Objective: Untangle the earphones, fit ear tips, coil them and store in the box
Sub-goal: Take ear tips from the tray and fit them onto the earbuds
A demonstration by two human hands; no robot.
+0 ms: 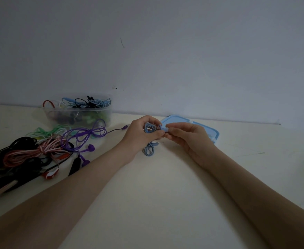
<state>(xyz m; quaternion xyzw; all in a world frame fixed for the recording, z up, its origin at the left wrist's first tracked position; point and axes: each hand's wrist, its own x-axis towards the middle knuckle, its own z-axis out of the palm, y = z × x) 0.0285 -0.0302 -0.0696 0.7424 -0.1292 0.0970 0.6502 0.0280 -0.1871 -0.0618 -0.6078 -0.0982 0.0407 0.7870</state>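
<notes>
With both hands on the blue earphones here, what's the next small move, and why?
Probably finish seating the earbud pinched by the right hand, or its tip. The left hand grips the blue cable already bunched, with the plug and a loop hanging below. The box stands off to the left.

Desk (165, 203): cream surface, faint scuff marks at the right side. Wall (165, 51) behind: pale grey-blue, one thin dark scratch near upper centre, small dark speck lower down, just above the desk line.
</notes>
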